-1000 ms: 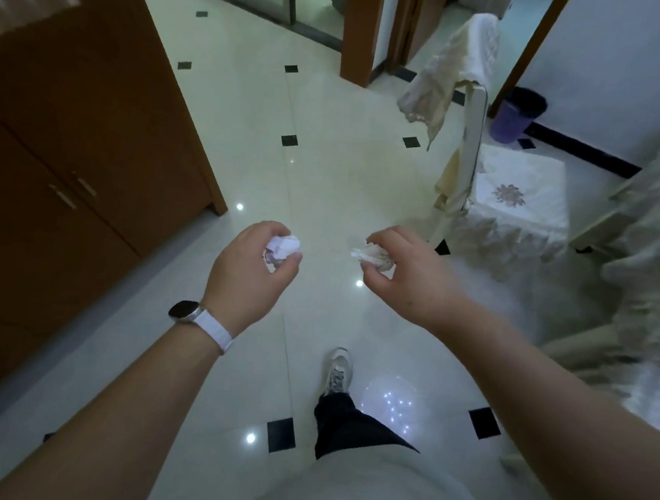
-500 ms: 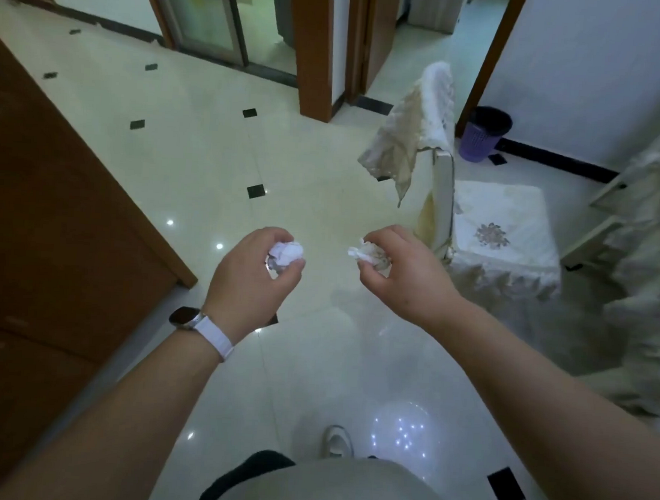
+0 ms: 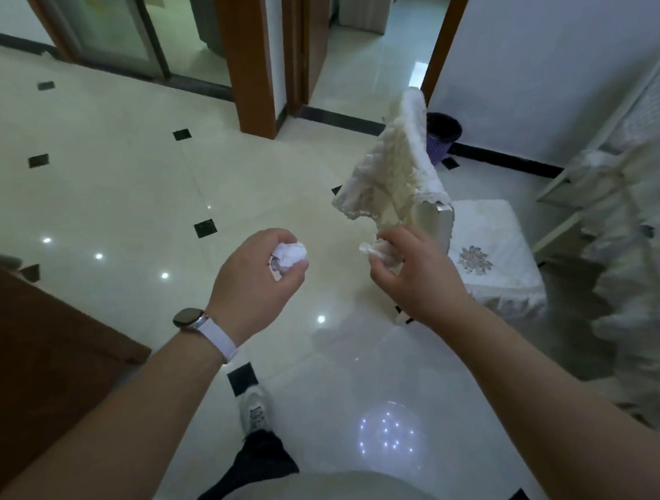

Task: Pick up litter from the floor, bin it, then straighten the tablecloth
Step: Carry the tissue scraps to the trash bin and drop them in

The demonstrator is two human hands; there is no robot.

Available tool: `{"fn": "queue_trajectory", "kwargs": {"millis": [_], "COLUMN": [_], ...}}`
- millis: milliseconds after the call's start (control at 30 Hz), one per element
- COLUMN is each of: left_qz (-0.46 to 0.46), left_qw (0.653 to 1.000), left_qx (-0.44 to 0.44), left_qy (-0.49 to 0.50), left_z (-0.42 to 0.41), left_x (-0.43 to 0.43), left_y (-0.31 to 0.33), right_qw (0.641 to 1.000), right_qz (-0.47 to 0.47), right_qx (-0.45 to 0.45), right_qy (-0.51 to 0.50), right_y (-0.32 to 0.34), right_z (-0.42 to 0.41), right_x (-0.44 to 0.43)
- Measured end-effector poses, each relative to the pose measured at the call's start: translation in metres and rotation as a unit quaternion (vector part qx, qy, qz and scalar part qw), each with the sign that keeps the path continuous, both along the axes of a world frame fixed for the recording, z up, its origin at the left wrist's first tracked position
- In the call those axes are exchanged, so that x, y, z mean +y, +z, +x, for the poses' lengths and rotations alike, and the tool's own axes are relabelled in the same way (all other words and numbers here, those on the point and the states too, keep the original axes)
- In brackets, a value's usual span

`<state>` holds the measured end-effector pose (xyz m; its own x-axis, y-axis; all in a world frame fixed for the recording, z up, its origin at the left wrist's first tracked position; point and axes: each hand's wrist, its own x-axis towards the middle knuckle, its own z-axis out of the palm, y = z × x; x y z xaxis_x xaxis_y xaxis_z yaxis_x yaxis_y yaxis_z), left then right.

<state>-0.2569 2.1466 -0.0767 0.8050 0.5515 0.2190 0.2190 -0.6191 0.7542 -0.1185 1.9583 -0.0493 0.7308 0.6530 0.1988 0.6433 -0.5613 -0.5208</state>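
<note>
Wooden cabinet (image 3: 35, 366): dark brown, fills the lower left corner, its top edge running diagonally toward the floor.
Floor (image 3: 130, 181): glossy cream tiles with small black diamond insets; ceiling lights reflect as bright dots.
Glass door (image 3: 103, 11): at the far upper left, set in a brown frame.
Smartwatch (image 3: 189, 319): dark face on a white band, worn on the left wrist.
Left hand (image 3: 252, 283): raised in front of the body, fingers curled closed around a crumpled white paper ball.
Crumpled white paper ball (image 3: 290, 253): sits at the top of the left fist, pinned between thumb and forefinger, partly showing above them.
Sneaker (image 3: 255, 412): light-coloured, on the floor below and between the two hands, with a dark trouser leg above it.
Crumpled tissue scrap (image 3: 377, 252): pale and translucent, pinched in the right fingertips, one end poking out to the left.
Right hand (image 3: 416, 275): held level with the left and apart from it, thumb and fingers closed on the scrap.
Chair (image 3: 439, 226): white, just behind the right hand, a cream lace cover (image 3: 392, 176) draped over its back, an embroidered cushion (image 3: 488, 253) on the seat.
Purple waste bin (image 3: 441, 138): dark liner inside, on the floor by the white wall, behind the chair back and partly hidden by it.
Tablecloth (image 3: 637, 302): frilly cream lace hanging down along the right edge.
</note>
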Motion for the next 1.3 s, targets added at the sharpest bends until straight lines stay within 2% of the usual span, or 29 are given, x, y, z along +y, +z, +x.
{"fn": "queue_trajectory", "kwargs": {"millis": [267,433,733,1000,1133,1300], "left_qz": [0.01,0.035,0.052,0.054,0.065,0.069], "left_qw": [0.997,0.993,0.987,0.989,0.985,0.983], "left_qx": [-0.017,-0.028,-0.037,0.011,0.039,0.025], "left_qy": [-0.077,-0.107,-0.145,-0.136,-0.152,-0.169], "left_z": [0.084,0.142,0.249,0.376,0.446,0.532], "left_x": [0.151,0.216,0.284,0.349,0.37,0.382], "left_y": [0.012,0.02,0.016,0.01,0.012,0.025], "right_qw": [0.998,0.996,0.992,0.994,0.993,0.99], "right_qz": [0.003,-0.001,0.012,0.041,0.039,0.03], "right_qx": [-0.029,-0.039,-0.015,0.008,0.019,0.005], "right_qy": [-0.058,-0.085,-0.121,-0.102,-0.108,-0.137], "right_y": [0.022,0.027,0.013,-0.019,-0.014,-0.001], "right_z": [0.058,0.094,0.187,0.328,0.401,0.48], "right_x": [0.14,0.191,0.248,0.325,0.336,0.343]}}
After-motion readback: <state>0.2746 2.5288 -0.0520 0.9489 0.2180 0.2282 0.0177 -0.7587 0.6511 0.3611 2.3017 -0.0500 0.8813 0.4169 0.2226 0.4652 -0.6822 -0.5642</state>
